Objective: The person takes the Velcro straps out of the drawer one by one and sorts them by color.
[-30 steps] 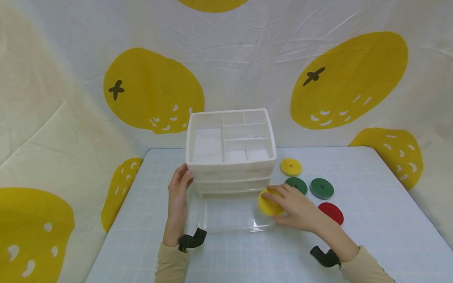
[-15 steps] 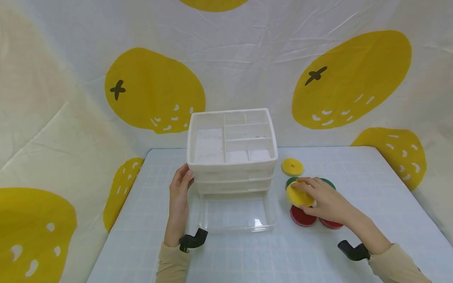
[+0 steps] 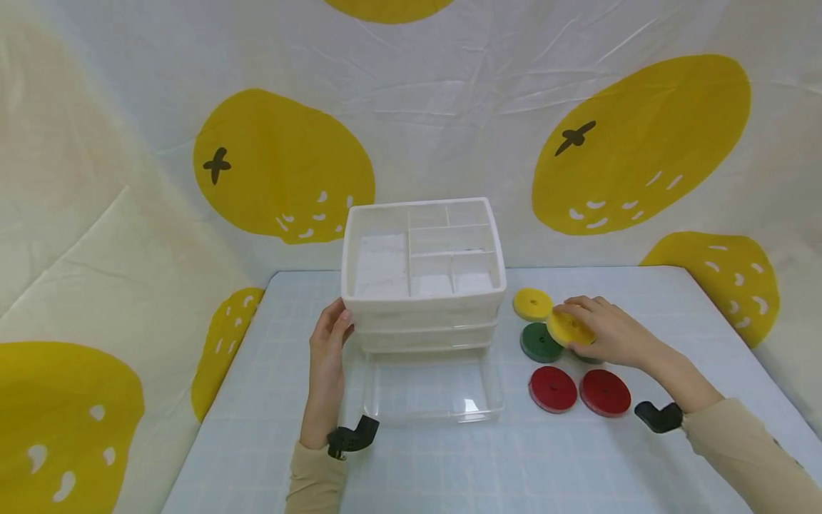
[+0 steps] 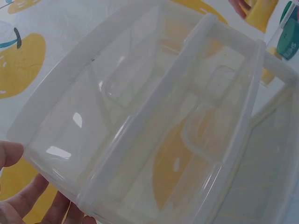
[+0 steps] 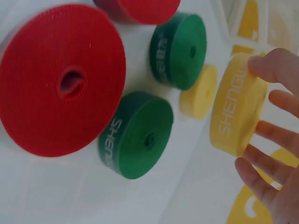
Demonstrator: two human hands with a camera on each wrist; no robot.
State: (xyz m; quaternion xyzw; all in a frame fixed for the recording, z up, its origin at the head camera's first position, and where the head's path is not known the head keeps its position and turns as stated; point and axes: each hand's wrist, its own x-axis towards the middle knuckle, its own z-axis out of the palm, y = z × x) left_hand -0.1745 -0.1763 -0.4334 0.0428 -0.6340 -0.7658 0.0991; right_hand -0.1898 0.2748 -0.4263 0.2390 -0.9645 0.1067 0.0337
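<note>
My right hand (image 3: 610, 332) holds a yellow roll of fabric tape (image 3: 568, 330), raised over the back right of the table. In the right wrist view, the thumb sits on one side of the held roll, with fingers on the other. Another yellow roll (image 3: 531, 305) lies just left of it, by a green roll (image 3: 541, 343). A second green roll (image 5: 144, 140) is mostly hidden under the hand in the head view. My left hand (image 3: 327, 350) grips the left front corner of a white drawer organizer (image 3: 424, 314), its thumb at the front.
Two red rolls (image 3: 553, 390) lie nearest me on the right. The organizer's clear bottom drawer (image 3: 433, 414) sticks out toward me. Its top tray has divided compartments. Behind the table (image 3: 411, 471) hangs a fruit-print cloth (image 3: 449, 128).
My right hand has carried the yellow roll from over the open drawer to the right and back, past the green and red rolls. My left hand has stayed on the organizer.
</note>
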